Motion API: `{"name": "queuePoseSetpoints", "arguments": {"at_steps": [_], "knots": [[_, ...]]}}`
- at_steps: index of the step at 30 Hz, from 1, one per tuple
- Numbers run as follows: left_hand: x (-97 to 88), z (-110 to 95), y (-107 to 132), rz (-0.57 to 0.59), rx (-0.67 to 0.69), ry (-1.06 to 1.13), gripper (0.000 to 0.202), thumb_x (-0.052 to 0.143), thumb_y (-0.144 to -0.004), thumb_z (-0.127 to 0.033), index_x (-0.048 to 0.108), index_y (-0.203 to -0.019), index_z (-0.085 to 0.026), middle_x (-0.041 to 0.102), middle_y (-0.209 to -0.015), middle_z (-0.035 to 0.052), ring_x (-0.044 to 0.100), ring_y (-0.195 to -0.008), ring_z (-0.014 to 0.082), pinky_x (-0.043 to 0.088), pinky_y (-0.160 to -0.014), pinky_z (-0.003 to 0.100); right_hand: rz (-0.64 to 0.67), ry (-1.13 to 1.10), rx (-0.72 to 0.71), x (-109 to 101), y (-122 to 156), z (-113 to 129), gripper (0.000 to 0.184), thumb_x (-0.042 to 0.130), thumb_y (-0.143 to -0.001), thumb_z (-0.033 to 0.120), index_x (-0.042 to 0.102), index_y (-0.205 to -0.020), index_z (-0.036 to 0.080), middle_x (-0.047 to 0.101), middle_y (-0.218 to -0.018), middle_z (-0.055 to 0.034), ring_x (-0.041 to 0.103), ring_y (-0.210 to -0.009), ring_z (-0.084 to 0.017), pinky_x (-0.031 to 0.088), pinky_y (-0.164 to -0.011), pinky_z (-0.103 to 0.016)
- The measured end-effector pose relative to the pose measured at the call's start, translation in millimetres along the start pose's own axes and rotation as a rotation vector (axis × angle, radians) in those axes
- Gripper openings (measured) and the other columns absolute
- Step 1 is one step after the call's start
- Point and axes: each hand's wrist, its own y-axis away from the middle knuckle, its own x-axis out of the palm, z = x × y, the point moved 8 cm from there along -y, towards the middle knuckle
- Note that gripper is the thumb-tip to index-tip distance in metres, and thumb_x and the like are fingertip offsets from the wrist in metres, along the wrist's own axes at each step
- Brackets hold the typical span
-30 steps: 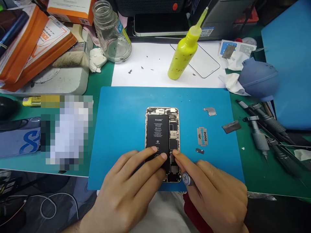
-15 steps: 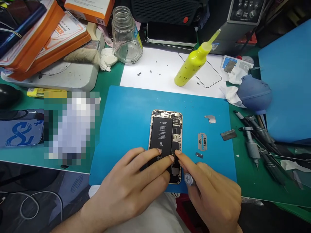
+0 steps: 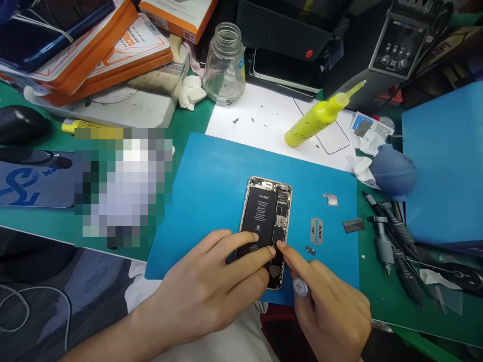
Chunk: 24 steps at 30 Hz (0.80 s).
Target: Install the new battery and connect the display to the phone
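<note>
An opened phone [image 3: 285, 201] lies on the blue mat, its black battery [image 3: 260, 211] and circuit board exposed. Across the lower battery rests my left hand [image 3: 215, 281], fingers stretched and apart, one fingertip at the battery's right edge; its thumb is hidden. My right hand [image 3: 328, 301] touches the board beside that edge with its index fingertip. Tucked in its curled fingers is what looks like a screwdriver [image 3: 301, 287], of which only the round grey end with a cross mark shows. What lies under the touching fingertips is hidden.
Right of the phone lie a razor blade [image 3: 316, 231], a metal shield plate [image 3: 330, 199] and a small bracket [image 3: 310, 250]. A yellow bottle [image 3: 313, 123] and glass jar [image 3: 225, 65] stand behind. Several tools [image 3: 385, 246] lie right, near a blower bulb [image 3: 394, 168].
The camera view has tilted and shifted, so the whole bench appears turned. Both hands keep nearly the same place on the phone.
</note>
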Motion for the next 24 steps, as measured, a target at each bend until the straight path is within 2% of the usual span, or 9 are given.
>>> {"name": "queuePoseSetpoints", "arguments": {"at_steps": [4,9,13,19,24], "knots": [[-1.5,0,0,-0.017,-0.001,-0.003,0.027,0.05,-0.121,-0.01,0.075,-0.112,-0.017,0.082,-0.145,0.0009,0.065,-0.137,0.0288,0.051,-0.104,0.043,-0.006,0.011,-0.004,-1,-1,2,0.045,0.062,-0.104,-0.012,0.077,-0.14,0.011,0.058,-0.076,0.0033,0.044,-0.062,-0.007,0.033,-0.063,-0.027],[-3.6,0,-2,-0.04,0.001,0.0,0.03,0.05,-0.121,-0.012,0.075,-0.108,-0.019,0.083,-0.142,-0.0006,0.067,-0.135,0.0281,0.053,-0.102,0.044,0.004,0.051,-0.06,-1,-3,6,0.046,0.057,-0.105,-0.012,0.077,-0.141,0.011,0.049,-0.073,0.0036,0.038,-0.061,-0.009,0.029,-0.062,-0.03],[-3.1,1,-1,-0.048,-0.005,0.002,0.03,0.05,-0.121,-0.012,0.076,-0.109,-0.018,0.083,-0.142,-0.0006,0.067,-0.135,0.0274,0.055,-0.103,0.043,0.015,0.077,-0.097,-2,-3,6,0.042,0.058,-0.109,-0.006,0.077,-0.142,0.01,0.049,-0.074,0.0025,0.04,-0.063,-0.011,0.029,-0.063,-0.032],[-2.8,2,-1,-0.045,-0.008,0.009,0.029,0.049,-0.121,-0.012,0.075,-0.111,-0.018,0.084,-0.139,-0.0011,0.066,-0.136,0.0276,0.053,-0.104,0.043,0.096,0.11,-0.253,-5,-8,3,0.05,0.054,-0.104,-0.016,0.075,-0.145,0.004,0.055,-0.077,0.0005,0.043,-0.07,-0.014,0.032,-0.067,-0.036],[-2.2,1,-1,-0.033,-0.003,0.008,0.028,0.048,-0.122,-0.013,0.074,-0.112,-0.02,0.084,-0.137,-0.0028,0.065,-0.135,0.0268,0.051,-0.104,0.042,0.138,0.159,-0.389,-7,-15,2,0.04,0.056,-0.108,-0.009,0.074,-0.143,-0.002,0.056,-0.077,-0.001,0.04,-0.072,-0.016,0.031,-0.068,-0.04]]}}
